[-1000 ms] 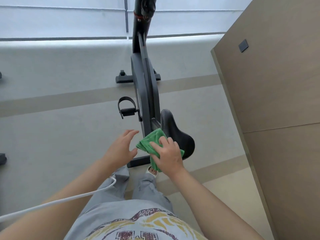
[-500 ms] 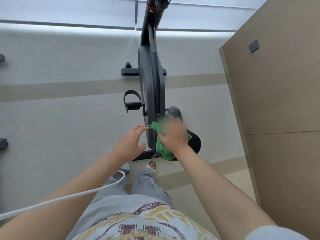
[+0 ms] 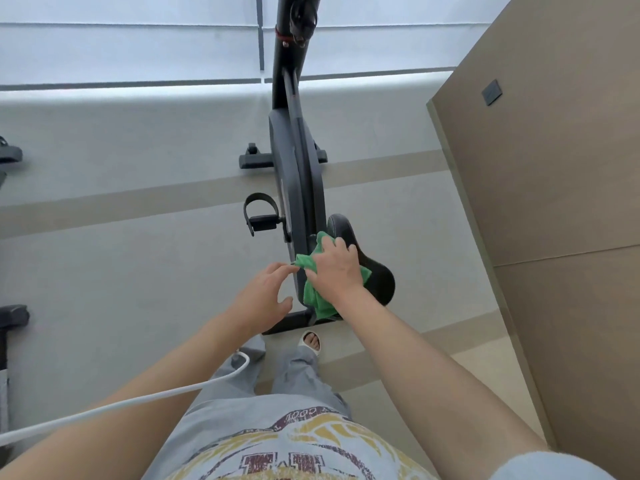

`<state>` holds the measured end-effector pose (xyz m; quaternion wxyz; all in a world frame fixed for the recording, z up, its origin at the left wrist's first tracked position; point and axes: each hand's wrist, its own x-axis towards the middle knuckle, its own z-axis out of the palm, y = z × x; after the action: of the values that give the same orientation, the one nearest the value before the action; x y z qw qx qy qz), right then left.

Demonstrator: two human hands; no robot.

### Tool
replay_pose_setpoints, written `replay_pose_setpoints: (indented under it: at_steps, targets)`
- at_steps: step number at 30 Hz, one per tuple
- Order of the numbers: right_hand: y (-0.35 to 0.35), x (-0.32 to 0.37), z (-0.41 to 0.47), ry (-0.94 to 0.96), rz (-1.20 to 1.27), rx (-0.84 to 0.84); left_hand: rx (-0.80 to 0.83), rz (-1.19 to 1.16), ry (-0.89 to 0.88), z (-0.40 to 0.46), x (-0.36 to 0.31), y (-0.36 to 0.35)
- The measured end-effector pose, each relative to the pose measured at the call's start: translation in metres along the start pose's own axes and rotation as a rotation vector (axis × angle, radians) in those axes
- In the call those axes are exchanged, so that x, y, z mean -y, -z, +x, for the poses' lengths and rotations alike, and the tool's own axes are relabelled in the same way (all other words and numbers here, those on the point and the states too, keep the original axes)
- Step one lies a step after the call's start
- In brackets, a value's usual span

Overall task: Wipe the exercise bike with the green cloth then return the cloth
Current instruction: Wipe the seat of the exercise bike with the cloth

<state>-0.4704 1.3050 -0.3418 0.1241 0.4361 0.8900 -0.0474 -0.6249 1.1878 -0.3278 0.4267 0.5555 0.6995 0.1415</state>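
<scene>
Wiping stage: right hand [image 3: 334, 271] clenched on green cloth [image 3: 317, 292], pressed w/ it against exercise bike [image 3: 298, 174] frame beside saddle [image 3: 372, 268]; left hand [image 3: 261, 296] released, fingertips just beside cloth's near-left corner.

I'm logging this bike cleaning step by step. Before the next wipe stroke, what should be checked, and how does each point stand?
1. Crumpled green cloth held under the right hand: ok.
2. Cloth lying against the black padded saddle: ok.
3. Left hand empty, open, fingertips at the cloth's corner: ok.
4. White cable draped over the left forearm, clear of the black exercise bike frame: ok.
5. Strapped black pedal wiped yet: cannot tell.
</scene>
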Motion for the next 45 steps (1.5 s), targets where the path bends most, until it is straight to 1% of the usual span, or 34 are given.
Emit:
replay_pose_setpoints:
  at_steps: [3,7,10,13,15,17,20,22,24,27,30,32,34,37,39,42,43,45]
  targets:
    - [-0.002,-0.003,-0.043,-0.042,0.202,-0.065,0.004,-0.003,-0.018,0.001,-0.003,-0.002]
    - [-0.012,-0.017,-0.086,-0.042,0.348,-0.150,0.014,-0.031,-0.034,0.006,-0.007,-0.002]
    - [-0.019,-0.022,-0.094,-0.052,0.338,-0.204,0.007,-0.043,-0.049,0.011,-0.009,-0.002]
    - [-0.019,-0.018,-0.072,-0.037,0.283,-0.231,-0.002,-0.057,-0.062,0.013,-0.007,-0.001]
    - [-0.011,-0.018,-0.044,-0.057,0.252,-0.197,0.002,-0.040,-0.053,0.011,-0.005,0.000]
    - [-0.001,-0.022,-0.010,-0.067,0.208,-0.119,0.006,-0.012,-0.029,0.007,-0.001,0.003]
    - [0.010,-0.025,0.033,-0.038,0.113,-0.045,0.007,0.017,0.002,-0.003,0.005,0.008]
    - [0.014,-0.024,0.053,-0.032,0.065,-0.039,0.008,0.039,0.033,-0.012,0.009,0.013]
    - [0.018,-0.022,0.069,-0.068,0.049,-0.048,0.010,0.056,0.061,-0.021,0.012,0.018]
    - [0.024,-0.024,0.081,-0.165,0.127,-0.050,0.030,0.099,0.069,-0.028,0.012,0.023]
    - [0.025,-0.033,0.072,-0.193,0.203,-0.044,0.051,0.137,0.061,-0.024,0.003,0.023]
    - [0.023,-0.039,0.060,-0.243,0.319,-0.056,0.059,0.151,0.050,-0.017,-0.006,0.020]
    - [0.019,-0.048,0.047,-0.310,0.442,-0.064,0.077,0.160,0.011,-0.009,-0.017,0.014]
    - [0.011,-0.066,0.026,-0.343,0.547,-0.016,0.118,0.194,-0.053,0.004,-0.034,0.006]
    - [0.003,-0.085,0.008,-0.352,0.556,0.035,0.135,0.208,-0.091,0.013,-0.045,0.001]
    - [-0.006,-0.117,-0.018,-0.317,0.492,0.150,0.160,0.260,-0.170,0.029,-0.059,-0.005]
    - [-0.009,-0.126,-0.027,-0.315,0.486,0.168,0.176,0.302,-0.197,0.035,-0.063,-0.006]
    - [-0.016,-0.137,-0.049,-0.369,0.531,0.144,0.199,0.417,-0.251,0.047,-0.071,-0.009]
